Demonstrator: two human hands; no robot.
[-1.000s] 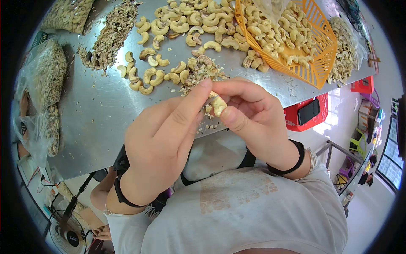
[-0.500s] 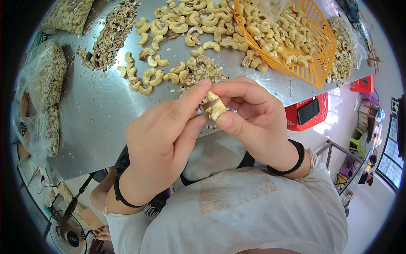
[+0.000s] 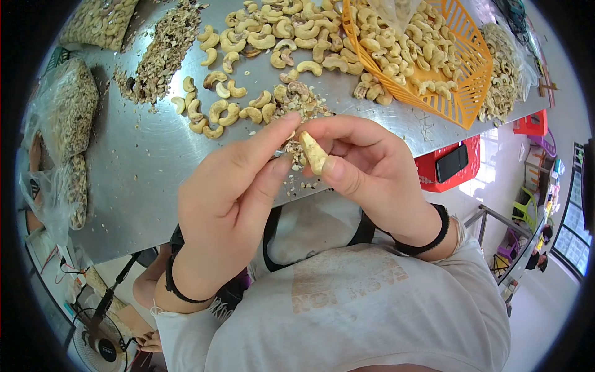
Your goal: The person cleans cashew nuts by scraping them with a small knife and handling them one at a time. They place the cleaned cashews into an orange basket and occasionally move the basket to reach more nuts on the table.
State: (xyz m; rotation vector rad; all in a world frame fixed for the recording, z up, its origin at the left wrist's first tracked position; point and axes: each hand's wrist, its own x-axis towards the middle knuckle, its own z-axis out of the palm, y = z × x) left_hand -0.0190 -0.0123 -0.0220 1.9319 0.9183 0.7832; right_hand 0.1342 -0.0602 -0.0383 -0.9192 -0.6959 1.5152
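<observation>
In the head view, the right grip point(image 3: 381, 180) is clamped on a pale nut point(image 3: 314, 153), its thumb at the near end and a forefinger at the far end. Just left of it, the left grip point(image 3: 226, 180) has its forefinger and thumb visibly apart at the tips, clear of the nut; whether its hidden fingers are closed on something I cannot tell. Directly below and just beyond both grips lies a scatter of crumbs point(image 3: 316, 108) on the metal bench point(image 3: 142, 192), and the fingers hide part of it. Close beyond the left grip, a loose group of nuts point(image 3: 217, 111) takes up the bench, with a bigger spread of nuts point(image 3: 273, 31) farther out, straight ahead of the grips. Ahead and to the right of the right grip, an orange basket point(image 3: 469, 99) filled with nuts blocks that side, a clear plastic bag point(image 3: 393, 9) over its far part; another heap of nuts point(image 3: 501, 74) sits past it. Well off to the left of the left grip stands a bulging bag of crumbs point(image 3: 77, 105), with a darker crumb pile point(image 3: 164, 53) farther ahead. Right of the right grip, below bench level, a phone point(image 3: 452, 163) lies on a red stool point(image 3: 468, 177).
</observation>
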